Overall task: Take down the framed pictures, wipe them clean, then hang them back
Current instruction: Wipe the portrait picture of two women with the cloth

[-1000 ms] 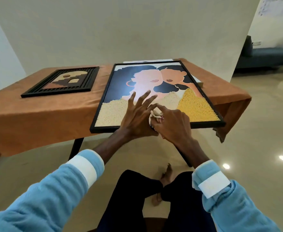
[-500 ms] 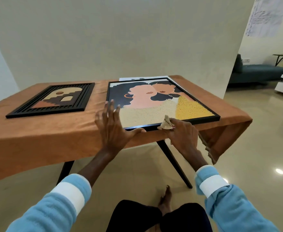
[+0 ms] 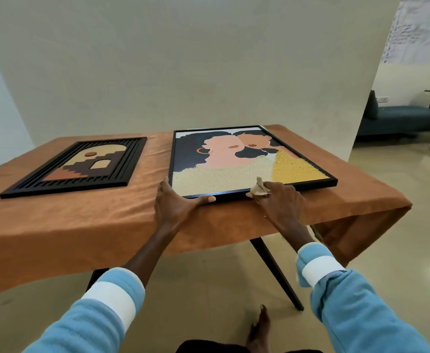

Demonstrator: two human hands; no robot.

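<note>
Head, right hand (image 3: 280,203) pinching cloth (image 3: 259,189) at frame (image 3: 237,161)

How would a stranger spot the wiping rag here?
Start at the orange-draped table. On its right side lies the large portrait of two faces; at that frame's near edge, the right hand pinches the rag. It alone is small, beige and crumpled.
</note>
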